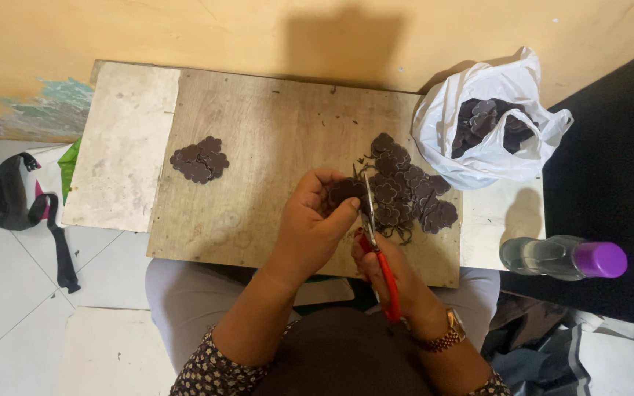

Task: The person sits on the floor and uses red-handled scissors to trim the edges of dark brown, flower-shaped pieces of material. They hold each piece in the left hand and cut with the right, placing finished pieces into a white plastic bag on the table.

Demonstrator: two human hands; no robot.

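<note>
The left hand point(315, 220) pinches a dark brown flower-shaped piece point(345, 192) between thumb and curled fingers, holding it just above the board, and the right hand point(377, 258) is closed around the red handles of a pair of scissors point(373, 233) whose narrow blades point up along the piece's right edge, touching it. The piece is flat, scalloped at the rim and matt, almost black-brown. Just right of the fingertips lies a loose pile of uncut pieces point(409, 196) of the same colour with thin trimmings among them; well to the left of the fingers sits a smaller neat heap point(200, 159) of like shapes. All rest on a worn wooden board point(273, 125), laid over a paler stained panel point(122, 139) on the person's lap. Beyond the pile to the right stand a white plastic bag point(490, 121) holding more dark pieces and a clear bottle with a purple cap point(563, 258) lying on its side. A yellow wall point(221, 33) rises behind; white floor tiles point(9, 293) and a black strap bag point(5, 198) lie far left.
</note>
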